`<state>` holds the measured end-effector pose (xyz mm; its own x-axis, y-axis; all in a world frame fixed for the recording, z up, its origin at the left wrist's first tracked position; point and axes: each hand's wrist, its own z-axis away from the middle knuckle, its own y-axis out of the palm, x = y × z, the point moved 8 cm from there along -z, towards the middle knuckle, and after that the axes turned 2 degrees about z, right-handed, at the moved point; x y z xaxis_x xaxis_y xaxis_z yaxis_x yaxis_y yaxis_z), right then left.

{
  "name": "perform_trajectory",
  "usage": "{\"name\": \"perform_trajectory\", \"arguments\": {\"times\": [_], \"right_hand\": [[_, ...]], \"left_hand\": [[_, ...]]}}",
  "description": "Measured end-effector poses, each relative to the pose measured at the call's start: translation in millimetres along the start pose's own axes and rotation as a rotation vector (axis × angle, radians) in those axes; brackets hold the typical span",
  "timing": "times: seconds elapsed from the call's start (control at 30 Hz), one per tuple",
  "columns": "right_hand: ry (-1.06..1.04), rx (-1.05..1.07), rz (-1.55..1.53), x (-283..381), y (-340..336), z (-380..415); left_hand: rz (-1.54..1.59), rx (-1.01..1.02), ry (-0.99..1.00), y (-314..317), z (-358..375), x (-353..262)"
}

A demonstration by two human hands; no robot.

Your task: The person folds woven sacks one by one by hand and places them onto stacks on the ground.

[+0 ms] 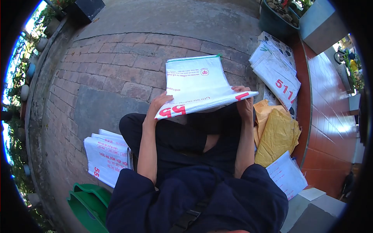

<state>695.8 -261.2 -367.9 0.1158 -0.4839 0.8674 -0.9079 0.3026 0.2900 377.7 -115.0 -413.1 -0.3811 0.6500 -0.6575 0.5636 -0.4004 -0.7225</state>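
Note:
A white woven sack (196,79) with red print and a green-stitched far edge is spread above my crossed legs. Its near part is folded over into a band showing large red digits. My left hand (159,103) grips the left end of that fold, fingers on top. At the right end, my right hand (244,105) pinches the fold, its thumb and fingers around the edge. Part of the sack's underside is hidden by the fold.
Folded white sacks (107,157) lie at my left, above a green plastic container (89,207). At my right are more white sacks (276,75), yellow-brown sacks (278,134) and a white sheet with writing (287,174), beside a red tiled step (322,128). A plant pot (278,19) stands far right.

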Motion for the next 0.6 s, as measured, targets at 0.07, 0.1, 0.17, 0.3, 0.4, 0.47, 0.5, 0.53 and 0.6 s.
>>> {"name": "perform_trajectory", "arguments": {"times": [0.07,0.1,0.17,0.3,0.4,0.47,0.5,0.53,0.6], "right_hand": [[-0.027,-0.013,0.033,4,-3,-3],[0.021,-0.046,0.052,2,-6,-2],[0.168,-0.155,0.127,-24,-33,6],[0.27,-0.24,0.397,-34,-28,-7],[0.327,-0.225,0.507,-48,-10,-43],[0.325,-0.21,0.685,-77,-16,-65],[0.285,-0.207,0.849,-99,-22,-74],[0.277,-0.225,0.901,-120,-27,-78],[0.282,-0.206,0.991,-147,-28,-72]], "left_hand": [[0.126,0.109,-0.135,13,2,18],[0.135,0.062,-0.21,14,1,20],[0.198,0.002,-0.247,17,-4,34],[0.289,-0.111,-0.506,31,-3,57],[0.097,0.036,-0.751,40,7,74],[0.117,0.078,-0.801,52,18,100],[0.141,0.117,-0.852,60,23,111],[0.146,0.119,-0.846,64,25,116],[0.089,0.103,-0.833,73,24,126]]}}
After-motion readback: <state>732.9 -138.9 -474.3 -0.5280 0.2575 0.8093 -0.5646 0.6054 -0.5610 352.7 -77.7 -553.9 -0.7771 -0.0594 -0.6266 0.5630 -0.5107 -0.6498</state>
